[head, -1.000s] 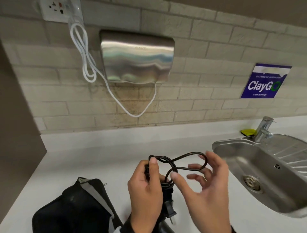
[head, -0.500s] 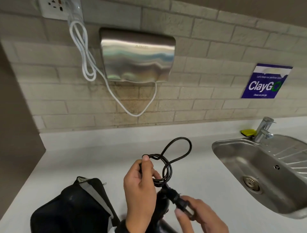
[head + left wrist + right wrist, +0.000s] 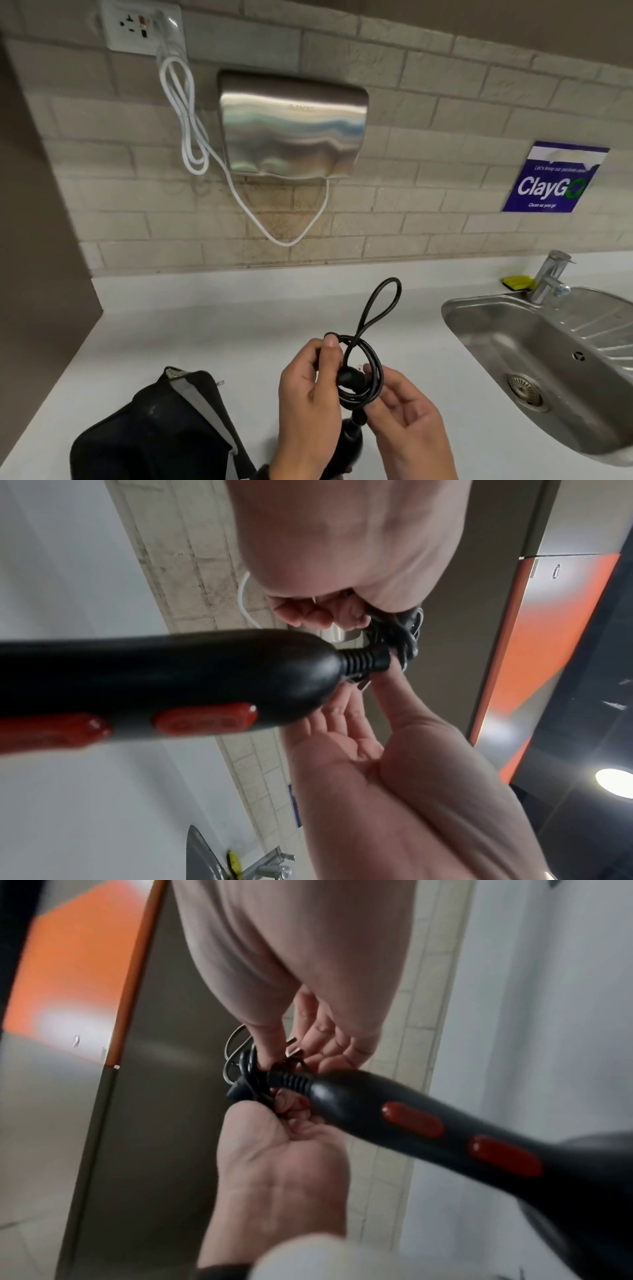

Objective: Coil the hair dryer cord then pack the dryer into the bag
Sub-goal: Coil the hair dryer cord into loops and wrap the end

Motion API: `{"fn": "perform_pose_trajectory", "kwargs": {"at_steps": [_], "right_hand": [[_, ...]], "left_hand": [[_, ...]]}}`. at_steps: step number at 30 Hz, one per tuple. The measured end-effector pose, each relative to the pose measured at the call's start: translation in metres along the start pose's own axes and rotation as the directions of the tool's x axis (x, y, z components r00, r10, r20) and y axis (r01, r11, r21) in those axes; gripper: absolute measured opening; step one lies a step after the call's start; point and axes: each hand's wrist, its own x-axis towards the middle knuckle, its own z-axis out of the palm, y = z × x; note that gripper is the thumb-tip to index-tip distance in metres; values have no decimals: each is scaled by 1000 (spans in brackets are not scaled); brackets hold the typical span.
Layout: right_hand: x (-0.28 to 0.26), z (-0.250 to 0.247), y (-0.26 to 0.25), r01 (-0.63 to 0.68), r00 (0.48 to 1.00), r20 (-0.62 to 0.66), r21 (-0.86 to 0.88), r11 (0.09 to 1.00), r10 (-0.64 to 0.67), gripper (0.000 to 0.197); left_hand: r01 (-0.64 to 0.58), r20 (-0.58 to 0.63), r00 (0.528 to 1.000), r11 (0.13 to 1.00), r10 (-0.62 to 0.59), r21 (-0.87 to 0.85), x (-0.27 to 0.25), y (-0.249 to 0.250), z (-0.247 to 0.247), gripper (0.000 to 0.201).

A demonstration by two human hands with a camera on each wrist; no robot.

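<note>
My left hand [image 3: 325, 358] grips a small coil of the black cord [image 3: 364, 380] above the white counter, thumb on top. One long loop of cord [image 3: 383, 301] sticks up from the coil. My right hand [image 3: 373, 377] pinches the black plug [image 3: 349, 377] in the middle of the coil. The black hair dryer handle [image 3: 171, 680] with two red switches hangs below the hands, seen also as the dryer handle [image 3: 445, 1123]; its body is out of view. The black bag [image 3: 154, 435] lies open on the counter to the left of my hands.
A steel sink [image 3: 548, 359] with a tap [image 3: 551, 277] sits at the right. On the brick wall hang a steel hand dryer [image 3: 291, 130] with a white cable [image 3: 191, 120] running to a socket [image 3: 137, 24]. A brown side wall closes the left.
My right hand came up from below with the plug and brought it into the coil. The upright loop has grown narrower and taller. The left hand kept its grip.
</note>
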Motion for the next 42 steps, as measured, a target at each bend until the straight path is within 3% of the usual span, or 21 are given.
{"fn": "perform_pose_trajectory", "kwargs": {"at_steps": [4,9,12,15,19,23,27,29,30,32,34,36,37,39,40,42], "right_hand": [[0,6,0,-74,996,58,193,978,64,66],[-2,-3,-8,-167,971,195,151,974,136,68],[-6,-7,-13,-111,960,266,64,992,90,70],[-12,0,-18,16,981,192,-126,992,9,72],[-22,20,-17,117,992,-5,-302,946,-125,98],[-26,35,-8,289,915,-118,-475,831,-386,44],[-22,35,-17,430,784,-93,-632,645,-614,19],[-26,32,-33,461,759,-23,-686,563,-650,17],[-28,29,-40,472,773,3,-671,572,-635,21],[-34,26,-55,464,843,41,-559,687,-536,25],[-38,22,-69,411,905,107,-474,779,-412,14],[-39,8,-84,321,947,114,-436,841,-302,17],[-37,-1,-90,266,964,128,-404,875,-234,21],[-33,-26,-98,101,992,112,-412,906,-60,59],[-32,-43,-95,-5,996,79,-406,914,41,69],[-25,-73,-81,-149,974,82,-466,872,210,65]], "left_hand": [[4,1,1000,1000,-4,-27,-4,3,1,48],[-50,-12,999,999,50,14,-4,2,0,45],[-80,-21,996,992,82,100,-5,-2,-1,42],[-127,-33,990,976,135,179,-9,-5,0,36],[-151,-48,985,955,168,257,-11,-2,2,32],[-215,-40,970,925,239,314,-11,-4,1,30],[-238,-47,962,907,270,347,-9,-3,-2,24],[-250,-57,955,897,290,364,-5,-3,-5,22],[-257,-61,952,892,300,372,-3,-3,-7,21],[-263,-66,949,886,310,381,1,-3,-10,20],[-256,-72,950,888,305,382,5,-3,-14,19],[-244,-91,951,902,294,357,9,-2,-18,18],[-240,-104,952,911,289,336,11,0,-20,18],[-236,-131,951,929,281,285,14,1,-25,23],[-235,-144,950,938,277,254,15,1,-28,28],[-240,-161,948,949,275,206,17,0,-31,42]]}}
